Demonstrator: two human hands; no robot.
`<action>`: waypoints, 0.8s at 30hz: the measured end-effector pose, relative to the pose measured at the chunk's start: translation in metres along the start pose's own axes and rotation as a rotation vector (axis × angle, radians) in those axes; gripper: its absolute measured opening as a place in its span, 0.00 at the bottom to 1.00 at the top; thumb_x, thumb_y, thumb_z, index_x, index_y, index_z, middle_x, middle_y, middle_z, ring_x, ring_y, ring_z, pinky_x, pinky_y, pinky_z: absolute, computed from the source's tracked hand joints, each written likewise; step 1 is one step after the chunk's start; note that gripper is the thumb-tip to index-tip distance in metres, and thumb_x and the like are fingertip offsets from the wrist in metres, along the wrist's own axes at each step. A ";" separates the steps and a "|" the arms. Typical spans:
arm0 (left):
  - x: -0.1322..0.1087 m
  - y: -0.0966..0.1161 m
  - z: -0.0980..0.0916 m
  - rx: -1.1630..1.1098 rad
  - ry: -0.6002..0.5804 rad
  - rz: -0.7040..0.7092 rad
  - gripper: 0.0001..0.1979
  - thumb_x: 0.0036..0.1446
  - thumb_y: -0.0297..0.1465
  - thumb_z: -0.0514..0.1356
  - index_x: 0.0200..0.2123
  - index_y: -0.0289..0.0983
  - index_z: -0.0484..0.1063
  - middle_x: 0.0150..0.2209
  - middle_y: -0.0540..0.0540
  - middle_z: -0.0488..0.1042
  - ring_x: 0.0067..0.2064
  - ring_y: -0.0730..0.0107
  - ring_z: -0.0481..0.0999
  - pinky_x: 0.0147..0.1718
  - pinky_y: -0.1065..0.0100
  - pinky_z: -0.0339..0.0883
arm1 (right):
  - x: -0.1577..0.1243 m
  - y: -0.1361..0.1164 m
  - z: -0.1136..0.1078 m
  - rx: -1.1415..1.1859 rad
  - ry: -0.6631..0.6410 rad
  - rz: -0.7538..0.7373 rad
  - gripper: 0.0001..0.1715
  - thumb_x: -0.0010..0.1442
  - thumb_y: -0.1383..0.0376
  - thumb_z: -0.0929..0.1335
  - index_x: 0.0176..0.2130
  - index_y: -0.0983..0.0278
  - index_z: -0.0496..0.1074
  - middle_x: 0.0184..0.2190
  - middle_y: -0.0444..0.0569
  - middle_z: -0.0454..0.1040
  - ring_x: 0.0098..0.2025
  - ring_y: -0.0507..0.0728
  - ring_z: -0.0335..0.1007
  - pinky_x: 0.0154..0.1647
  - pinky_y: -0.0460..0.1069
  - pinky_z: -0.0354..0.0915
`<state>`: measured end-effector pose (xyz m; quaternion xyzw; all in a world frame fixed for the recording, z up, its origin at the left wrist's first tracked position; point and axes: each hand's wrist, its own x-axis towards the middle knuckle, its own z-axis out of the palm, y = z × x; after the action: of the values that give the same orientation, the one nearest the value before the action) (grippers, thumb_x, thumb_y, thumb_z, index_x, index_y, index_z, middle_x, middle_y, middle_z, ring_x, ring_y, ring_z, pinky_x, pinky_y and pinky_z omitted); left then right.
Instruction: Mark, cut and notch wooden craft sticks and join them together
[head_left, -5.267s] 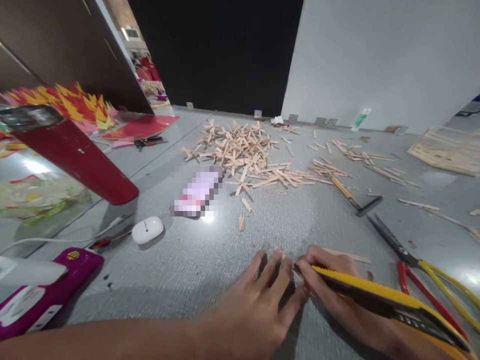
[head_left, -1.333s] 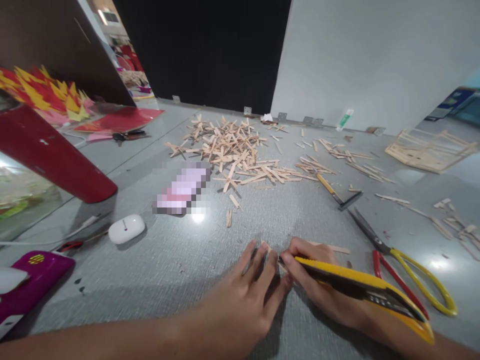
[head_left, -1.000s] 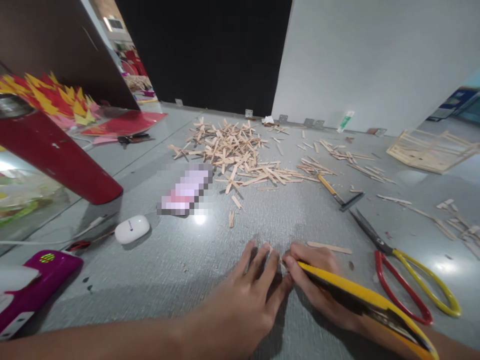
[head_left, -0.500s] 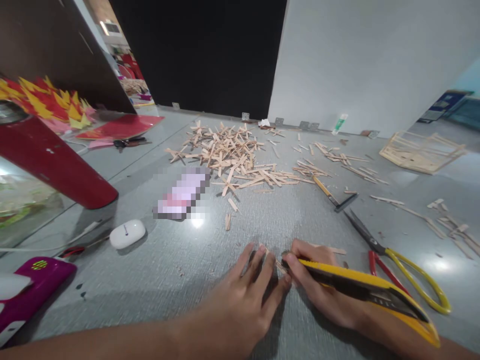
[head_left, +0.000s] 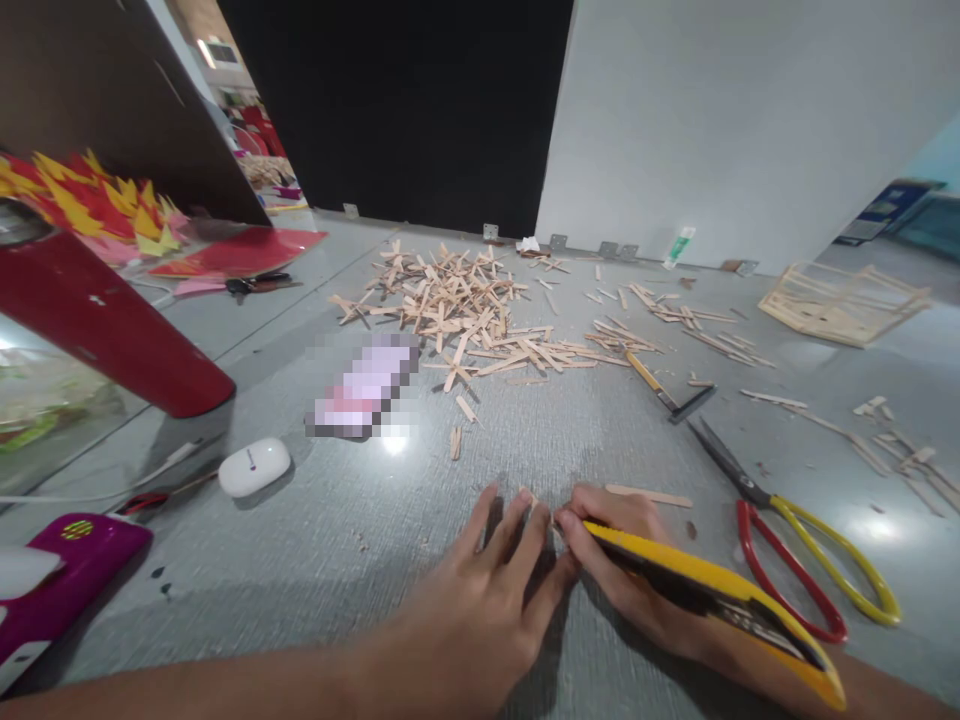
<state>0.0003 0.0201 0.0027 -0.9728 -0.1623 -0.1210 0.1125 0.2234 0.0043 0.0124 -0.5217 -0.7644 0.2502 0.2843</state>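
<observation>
In my right hand (head_left: 615,540) is a yellow and black utility knife (head_left: 697,575), its rear end pointing toward the lower right. The fingers are closed around its front, hiding the blade. My left hand (head_left: 495,600) presses a small wooden stick (head_left: 527,496) down on the grey table with its fingertips, so most of the stick is covered. Both hands nearly touch at the fingertips. Just beyond my right hand lies another flat wooden stick (head_left: 660,497). To the right rest scissors (head_left: 750,490) with one red and one yellow handle.
A pile of wooden sticks (head_left: 450,300) spreads across the back. Around it are a pixelated phone-like object (head_left: 364,388), a white mouse (head_left: 255,468), a purple tool (head_left: 75,560), a red cylinder (head_left: 112,320), a small yellow-handled tool (head_left: 652,380) and a stick frame (head_left: 847,305).
My right hand has shifted slightly left with the knife, whose rear end has swung left and lower. More of the scissors' red handle shows. My left hand stays almost in place.
</observation>
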 end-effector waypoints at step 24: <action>-0.008 0.001 0.019 -0.045 -0.085 -0.061 0.36 0.71 0.36 0.56 0.76 0.32 0.48 0.69 0.22 0.64 0.70 0.34 0.65 0.66 0.36 0.58 | 0.006 -0.012 -0.012 -0.032 -0.036 0.121 0.20 0.75 0.59 0.59 0.29 0.58 0.56 0.24 0.39 0.65 0.28 0.54 0.63 0.33 0.50 0.56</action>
<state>-0.0028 0.0214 -0.0180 -0.9740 -0.1939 -0.0865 0.0797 0.2223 0.0069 0.0299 -0.5668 -0.7405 0.2637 0.2465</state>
